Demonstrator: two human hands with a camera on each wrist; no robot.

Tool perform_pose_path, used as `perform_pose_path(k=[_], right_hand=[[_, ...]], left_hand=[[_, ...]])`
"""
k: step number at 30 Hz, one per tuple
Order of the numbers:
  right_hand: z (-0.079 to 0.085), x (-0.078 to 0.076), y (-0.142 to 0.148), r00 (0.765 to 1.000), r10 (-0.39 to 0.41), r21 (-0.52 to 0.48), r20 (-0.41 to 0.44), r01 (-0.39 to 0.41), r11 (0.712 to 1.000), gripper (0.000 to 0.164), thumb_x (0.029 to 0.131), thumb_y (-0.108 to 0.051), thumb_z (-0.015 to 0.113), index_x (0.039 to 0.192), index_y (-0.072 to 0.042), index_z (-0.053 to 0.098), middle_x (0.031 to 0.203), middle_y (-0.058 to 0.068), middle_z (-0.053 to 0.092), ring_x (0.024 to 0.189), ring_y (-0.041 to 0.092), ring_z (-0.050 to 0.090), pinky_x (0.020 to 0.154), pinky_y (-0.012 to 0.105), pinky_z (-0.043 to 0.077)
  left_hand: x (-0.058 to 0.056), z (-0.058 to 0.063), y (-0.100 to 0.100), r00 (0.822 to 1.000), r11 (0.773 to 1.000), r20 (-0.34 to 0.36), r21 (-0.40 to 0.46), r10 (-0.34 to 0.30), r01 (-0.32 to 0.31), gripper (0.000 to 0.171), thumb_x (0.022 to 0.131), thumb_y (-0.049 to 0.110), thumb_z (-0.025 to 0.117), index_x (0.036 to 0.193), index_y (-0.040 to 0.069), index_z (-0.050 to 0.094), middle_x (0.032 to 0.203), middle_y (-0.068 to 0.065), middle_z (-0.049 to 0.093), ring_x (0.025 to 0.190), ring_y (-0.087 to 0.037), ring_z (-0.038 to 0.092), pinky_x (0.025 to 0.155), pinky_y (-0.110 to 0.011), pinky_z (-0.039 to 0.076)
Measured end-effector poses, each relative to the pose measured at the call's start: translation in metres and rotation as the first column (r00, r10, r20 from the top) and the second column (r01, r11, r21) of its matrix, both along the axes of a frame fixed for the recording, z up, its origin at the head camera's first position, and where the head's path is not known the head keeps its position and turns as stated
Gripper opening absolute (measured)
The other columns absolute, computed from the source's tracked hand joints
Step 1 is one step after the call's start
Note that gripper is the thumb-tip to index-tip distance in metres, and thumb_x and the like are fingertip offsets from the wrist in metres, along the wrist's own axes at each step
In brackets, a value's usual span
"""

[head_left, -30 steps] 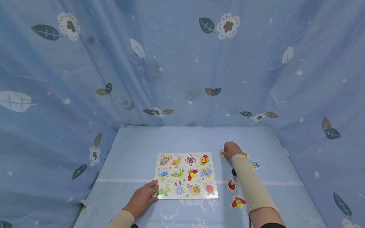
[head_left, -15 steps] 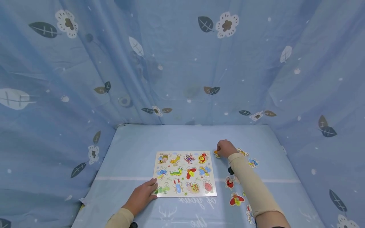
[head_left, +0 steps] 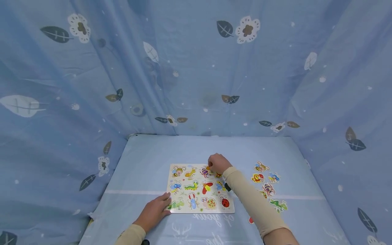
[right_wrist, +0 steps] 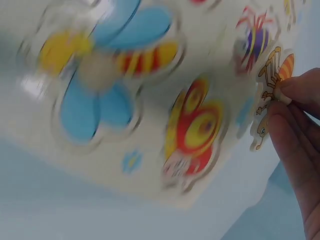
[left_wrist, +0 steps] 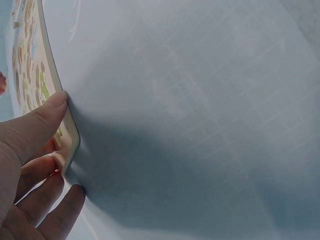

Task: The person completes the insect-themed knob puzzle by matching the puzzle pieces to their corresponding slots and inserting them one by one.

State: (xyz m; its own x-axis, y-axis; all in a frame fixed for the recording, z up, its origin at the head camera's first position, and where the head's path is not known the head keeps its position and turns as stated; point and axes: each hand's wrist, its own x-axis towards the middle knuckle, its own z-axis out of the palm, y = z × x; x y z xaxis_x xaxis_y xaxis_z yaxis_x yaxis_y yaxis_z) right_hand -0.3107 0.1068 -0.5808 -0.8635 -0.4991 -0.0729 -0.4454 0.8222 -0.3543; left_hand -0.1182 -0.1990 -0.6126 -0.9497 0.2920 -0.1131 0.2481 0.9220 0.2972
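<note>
A pale insect puzzle board point(head_left: 211, 211) lies flat on the table. At its lower left corner my left hand point(head_left: 154, 211) grips the edge; in the left wrist view the thumb point(left_wrist: 47, 112) lies on the near side and the fingers point(left_wrist: 37, 197) curl round the corner. Above the board's upper right part is my right hand point(head_left: 219, 164). It pinches an orange-striped ant-like puzzle piece point(right_wrist: 269, 82) by its small knob, between thumb and fingertips. Below that piece, the right wrist view shows the purple spider picture point(right_wrist: 257, 45) and the red and yellow bug picture point(right_wrist: 197, 130).
Loose puzzle pieces lie to the right of the board: a bee point(head_left: 261, 166), a blue insect point(head_left: 274, 177), a spider point(head_left: 268, 189), a green grasshopper point(head_left: 278, 205) and several others, some partly behind the right forearm. A patterned blue curtain point(head_left: 196, 68) surrounds the table point(head_left: 147, 153).
My right hand has moved left with the ant-like piece, from beside the board to over its upper right part. More loose pieces show on the right. The left hand stays at the corner.
</note>
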Motion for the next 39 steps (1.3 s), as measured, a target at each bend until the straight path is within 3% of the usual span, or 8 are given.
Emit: perform_pose_path(k=[8, 13, 19, 30, 39], right_hand=[[-0.002, 0.011, -0.051, 0.996, 0.089, -0.021, 0.006, -0.089, 0.996, 0.016, 0.093, -0.007, 0.075, 0.079, -0.014, 0.076, 0.073, -0.004, 0.068, 0.055, 0.008, 0.048, 0.054, 0.021, 0.043], [-0.005, 0.017, -0.069, 0.992, 0.125, -0.028, -0.011, -0.125, 0.992, 0.023, 0.093, -0.003, 0.074, 0.073, -0.014, 0.072, 0.064, -0.005, 0.059, 0.054, 0.007, 0.039, 0.053, 0.021, 0.036], [-0.010, 0.019, -0.079, 0.989, 0.149, -0.024, -0.020, -0.149, 0.988, 0.025, 0.092, -0.004, 0.074, 0.071, -0.016, 0.073, 0.061, -0.008, 0.058, 0.054, 0.007, 0.038, 0.053, 0.021, 0.035], [-0.016, 0.019, -0.093, 0.993, 0.116, 0.027, -0.035, -0.115, 0.993, 0.027, 0.092, -0.010, 0.078, 0.069, -0.020, 0.068, 0.065, -0.008, 0.062, 0.055, 0.006, 0.046, 0.053, 0.018, 0.041], [-0.017, 0.019, -0.098, 0.992, 0.115, 0.031, -0.044, -0.114, 0.993, 0.022, 0.095, -0.008, 0.075, 0.074, -0.016, 0.072, 0.069, -0.007, 0.065, 0.056, 0.006, 0.049, 0.054, 0.019, 0.043]], left_hand=[[-0.002, -0.004, 0.000, 1.000, 0.999, -0.010, -0.038, -0.002, 0.002, 0.057, 0.082, 0.036, 0.084, 0.130, 0.009, 0.070, 0.147, -0.006, 0.063, 0.137, -0.025, 0.060, 0.110, -0.043, 0.056], [-0.001, -0.004, 0.001, 1.000, 0.998, -0.022, -0.057, -0.012, 0.011, 0.057, 0.081, 0.036, 0.085, 0.130, 0.010, 0.071, 0.147, -0.006, 0.063, 0.136, -0.024, 0.061, 0.109, -0.042, 0.057], [0.001, -0.002, 0.000, 0.999, 0.999, -0.031, -0.036, -0.027, 0.026, 0.057, 0.081, 0.035, 0.084, 0.130, 0.008, 0.070, 0.147, -0.007, 0.063, 0.135, -0.025, 0.061, 0.108, -0.042, 0.058], [0.000, 0.000, 0.001, 0.999, 0.998, -0.021, -0.051, -0.026, 0.025, 0.058, 0.082, 0.035, 0.085, 0.131, 0.008, 0.070, 0.147, -0.007, 0.063, 0.135, -0.025, 0.062, 0.108, -0.041, 0.058], [0.000, 0.000, 0.002, 0.999, 0.998, -0.041, -0.066, -0.020, 0.017, 0.057, 0.080, 0.034, 0.086, 0.129, 0.009, 0.071, 0.146, -0.006, 0.063, 0.134, -0.024, 0.062, 0.107, -0.040, 0.058]])
